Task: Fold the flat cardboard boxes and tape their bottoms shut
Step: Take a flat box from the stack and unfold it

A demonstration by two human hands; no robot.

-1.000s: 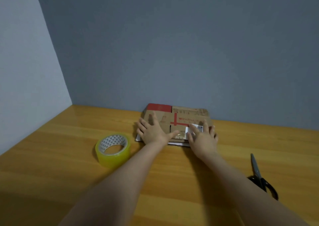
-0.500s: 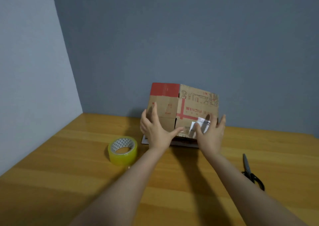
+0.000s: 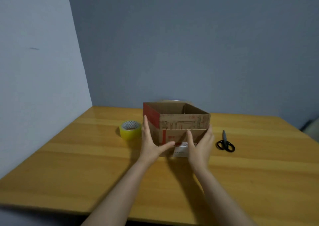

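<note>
Box (image 3: 184, 122) mouth-up — long axis left–right | left hand (image 3: 151, 144), right hand (image 3: 200, 143) spread on sides

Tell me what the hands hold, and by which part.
The cardboard box, by its lower sides: left hand on the left side, right hand on the right, thumbs across the near face.

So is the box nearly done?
Not yet. Done: the box stands opened up on the table. In hand: the left hand and right hand press its sides with straight fingers. Left: its bottom is hidden, but the tape and scissors lie beside it, untouched, so taping probably still waits.
</note>
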